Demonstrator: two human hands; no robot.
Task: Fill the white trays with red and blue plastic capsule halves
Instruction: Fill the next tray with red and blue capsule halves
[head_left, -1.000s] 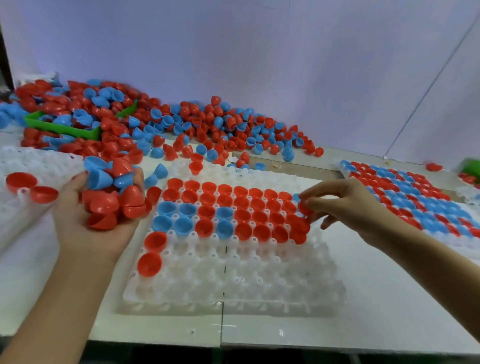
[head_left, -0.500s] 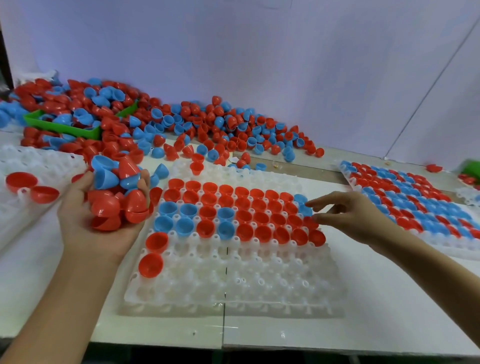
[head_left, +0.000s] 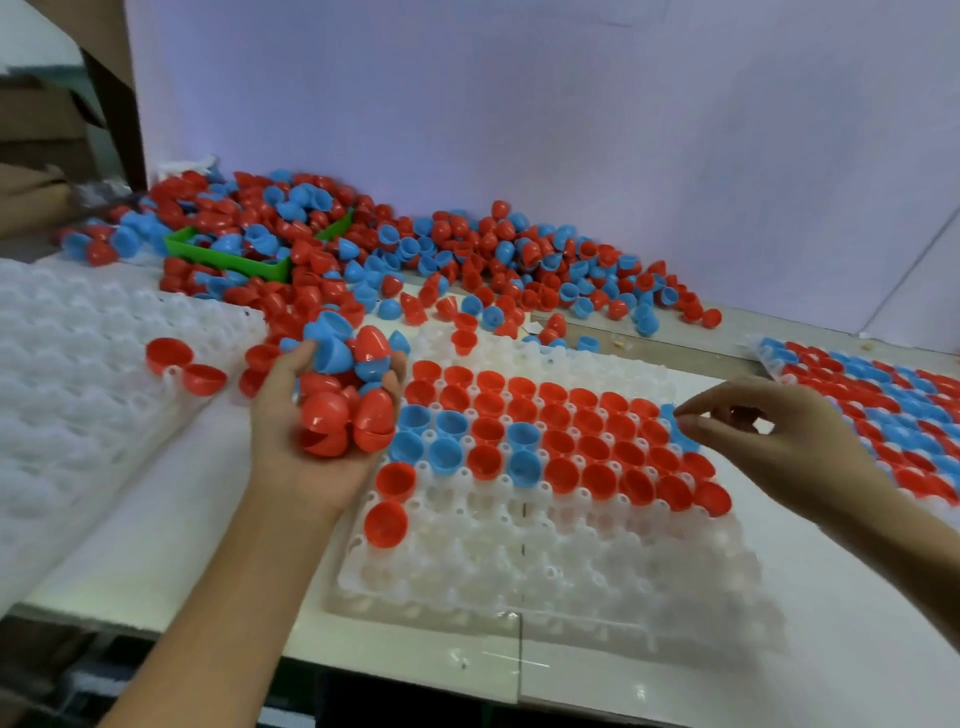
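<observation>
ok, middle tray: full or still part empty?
Part empty. The middle tray has red and blue halves seated in its far rows only; the near rows show bare white sockets, apart from two red halves at the left edge.

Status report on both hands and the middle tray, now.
Left hand grips capsule halves. Right hand empty, above middle tray, half filled. Nothing blocking.

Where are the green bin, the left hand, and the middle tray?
green bin (head_left: 234, 261): head view, on its front wall.
left hand (head_left: 306, 462): head view, on the palm.
middle tray (head_left: 519, 571): head view, on bare unfilled cups.
</observation>
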